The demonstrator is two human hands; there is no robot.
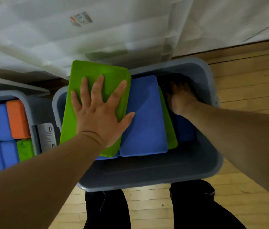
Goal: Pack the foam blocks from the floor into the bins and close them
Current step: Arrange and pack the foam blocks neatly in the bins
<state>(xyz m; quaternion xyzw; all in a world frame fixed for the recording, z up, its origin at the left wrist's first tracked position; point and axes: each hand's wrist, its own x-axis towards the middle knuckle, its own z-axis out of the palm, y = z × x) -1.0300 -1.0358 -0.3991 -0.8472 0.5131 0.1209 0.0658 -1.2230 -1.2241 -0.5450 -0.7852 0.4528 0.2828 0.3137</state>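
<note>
A grey bin [147, 177] stands on the wood floor in front of me. Inside it, foam blocks stand on edge, leaning left: a green block [97, 70], a blue block [145, 116], another green block [170, 128] and a blue one [185, 129] low in the shadow. My left hand [100, 109] lies flat with spread fingers on the leaning green block. My right hand [180, 98] reaches deep into the bin's right side beside the blocks; its fingers are in shadow and blurred.
A second grey bin [24, 100] at the left is packed with blue, orange and green blocks, with a grey latch [46, 136] on its side. A translucent white lid [97, 30] and sheeting stand behind the bins. My dark-trousered legs [195, 209] are below.
</note>
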